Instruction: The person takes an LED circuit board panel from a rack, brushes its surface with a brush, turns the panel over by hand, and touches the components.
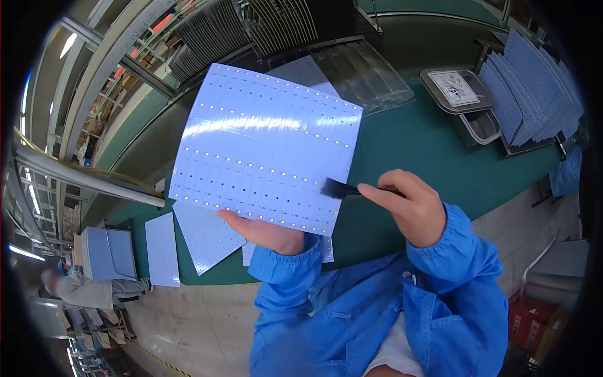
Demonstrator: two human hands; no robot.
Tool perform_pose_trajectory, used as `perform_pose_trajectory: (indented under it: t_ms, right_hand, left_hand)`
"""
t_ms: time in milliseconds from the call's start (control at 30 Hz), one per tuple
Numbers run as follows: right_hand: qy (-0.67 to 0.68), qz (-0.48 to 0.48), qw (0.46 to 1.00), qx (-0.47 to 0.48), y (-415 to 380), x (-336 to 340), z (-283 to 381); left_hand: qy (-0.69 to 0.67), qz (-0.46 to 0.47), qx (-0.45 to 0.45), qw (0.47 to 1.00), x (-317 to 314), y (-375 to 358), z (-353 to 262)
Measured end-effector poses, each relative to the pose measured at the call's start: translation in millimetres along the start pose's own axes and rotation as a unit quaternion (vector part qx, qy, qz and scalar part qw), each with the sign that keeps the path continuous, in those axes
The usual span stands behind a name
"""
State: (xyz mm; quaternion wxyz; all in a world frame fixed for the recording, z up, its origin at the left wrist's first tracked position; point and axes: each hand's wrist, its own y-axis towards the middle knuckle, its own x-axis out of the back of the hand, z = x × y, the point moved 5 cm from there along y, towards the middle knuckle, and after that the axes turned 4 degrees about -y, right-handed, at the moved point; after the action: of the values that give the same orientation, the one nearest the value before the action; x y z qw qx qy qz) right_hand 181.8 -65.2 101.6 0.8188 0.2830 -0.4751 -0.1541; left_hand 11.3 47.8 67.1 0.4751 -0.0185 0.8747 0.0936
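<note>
A large pale blue-white panel [264, 144] with rows of small square components is held tilted above the green table [402, 151]. My left hand [267, 232] grips its lower edge, the thumb on the face and the other fingers hidden beneath. In my right hand [408, 204] is a black brush [339, 188], its bristles at the panel's right part, near the edge. More such panels lie on the table under and beside the held one, among them a loose panel [204, 235] at the lower left and a narrow-looking panel [162, 249] farther left.
At the right, a metal tray with a labelled lid [453, 91] stands beside a rack of upright panels [531, 94]. A clear plastic tray [367, 72] and black slotted racks [251, 28] are at the back. A person [81, 286] is at the far left.
</note>
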Motion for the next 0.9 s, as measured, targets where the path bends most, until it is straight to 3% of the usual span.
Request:
perform_pose_trajectory:
  t_ms: [100,267,533,600,633,700,833,900]
  right_hand:
    - [-0.022,0.025,0.999,-0.021,4.6,-2.3,1.7]
    - [0.009,-0.047,0.998,0.03,35.8,-14.1,19.8]
    - [-0.038,0.031,0.999,-0.008,-3.8,9.5,0.4]
    - [-0.025,0.002,1.0,0.007,14.1,-1.5,6.9]
    - [-0.01,-0.021,0.999,0.026,21.5,-4.5,11.3]
    - [-0.007,-0.036,0.999,0.032,30.7,-7.3,18.0]
    - [-0.012,-0.021,0.999,0.022,6.8,2.1,7.3]
    - [-0.025,0.002,1.0,0.013,-1.9,3.4,3.2]
  left_hand:
    - [-0.019,0.011,0.003,1.0,4.4,1.1,5.5]
    - [0.003,0.052,0.025,0.998,5.7,-7.1,11.4]
    - [-0.039,0.01,-0.004,0.999,6.1,0.5,5.9]
    - [-0.144,0.188,0.033,0.971,9.9,-3.9,12.1]
    - [-0.143,0.192,0.038,0.97,3.9,-6.8,13.1]
    - [-0.002,0.076,0.039,0.996,2.7,-13.4,16.2]
    - [-0.013,0.045,0.017,0.999,0.5,-9.1,10.3]
    - [-0.002,-0.019,-0.002,1.0,-3.0,-13.4,9.4]
